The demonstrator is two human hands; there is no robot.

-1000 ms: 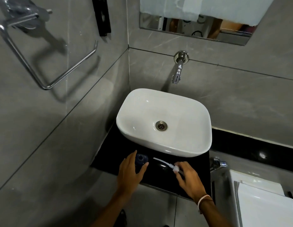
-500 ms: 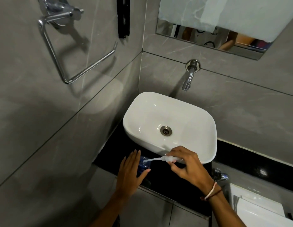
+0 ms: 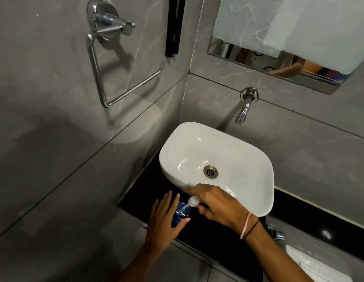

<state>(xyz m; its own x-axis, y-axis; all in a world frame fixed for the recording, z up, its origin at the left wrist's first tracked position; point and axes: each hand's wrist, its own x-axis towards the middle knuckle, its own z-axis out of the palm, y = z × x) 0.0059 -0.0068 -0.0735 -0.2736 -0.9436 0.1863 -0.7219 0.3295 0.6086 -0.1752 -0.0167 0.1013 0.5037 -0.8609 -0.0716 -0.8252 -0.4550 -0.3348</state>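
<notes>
A small blue bottle point(image 3: 180, 213) stands on the black counter point(image 3: 209, 239) in front of the white basin point(image 3: 264, 171). My left hand point(image 3: 162, 222) holds it from the left, fingers straight up its side and thumb hooked round its near side. My right hand point(image 3: 215, 206) pinches a white pump head point(image 3: 193, 201) just above the bottle. The pump's thin clear tube slants down into the bottle's mouth. Most of the bottle is hidden behind my left hand.
A chrome tap point(image 3: 243, 110) juts from the grey tiled wall above the basin. A chrome towel ring point(image 3: 108, 78) hangs on the left wall, and a mirror point(image 3: 278, 27) is at the top right. At the lower right are a chrome valve point(image 3: 275, 234) and a white fixture point(image 3: 311, 265).
My right hand lifted the pump from the counter, swung it left and tipped its tube down into the bottle. My left hand stayed at the bottle. The view tilted upward.
</notes>
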